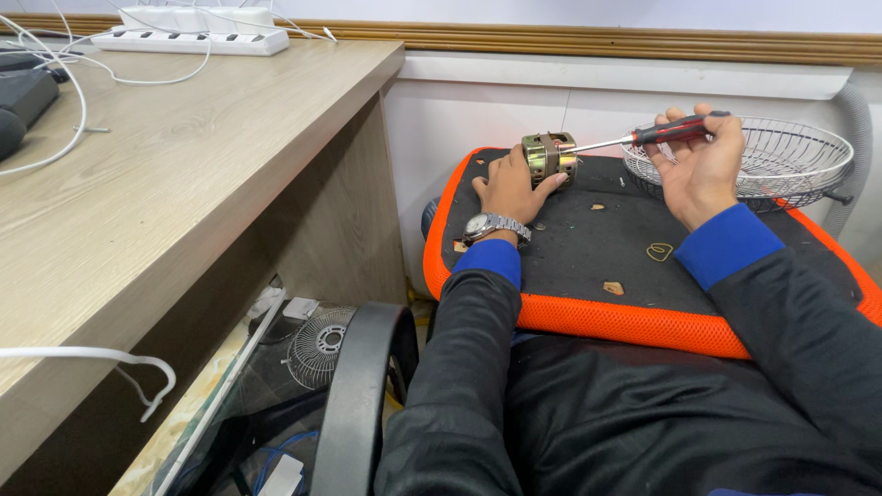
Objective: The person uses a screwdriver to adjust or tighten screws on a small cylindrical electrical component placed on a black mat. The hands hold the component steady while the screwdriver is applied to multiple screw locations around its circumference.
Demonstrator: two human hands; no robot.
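Here, from the head view, the left hand [511, 188] clasps a small brass-coloured motor [549, 156] standing on the black, orange-edged cushion [588, 312]. The right hand [700, 165] is clenched around a red-and-black screwdriver [657, 134], its tip touching the motor. A wire basket [799, 161] sits just behind that hand.
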